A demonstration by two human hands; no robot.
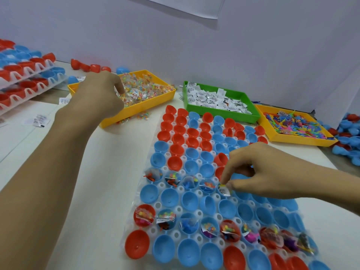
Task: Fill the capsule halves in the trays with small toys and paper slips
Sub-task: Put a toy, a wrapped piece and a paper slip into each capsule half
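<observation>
The left hand [99,92] reaches into the yellow plastic bin of clear-wrapped bead packets [144,88], its fingers curled around packets there. The right hand [259,170] pinches a small clear toy packet [224,189] over a blue capsule half in the white perforated tray [196,176] on the pale surface [109,152], beside four filled halves.

Your left hand [99,90] pinches a clear toy packet [121,95] over the yellow bin [155,98], while your right hand [259,170] holds another packet [224,189] over a blue capsule half [227,208] in the tray [176,233].
</observation>
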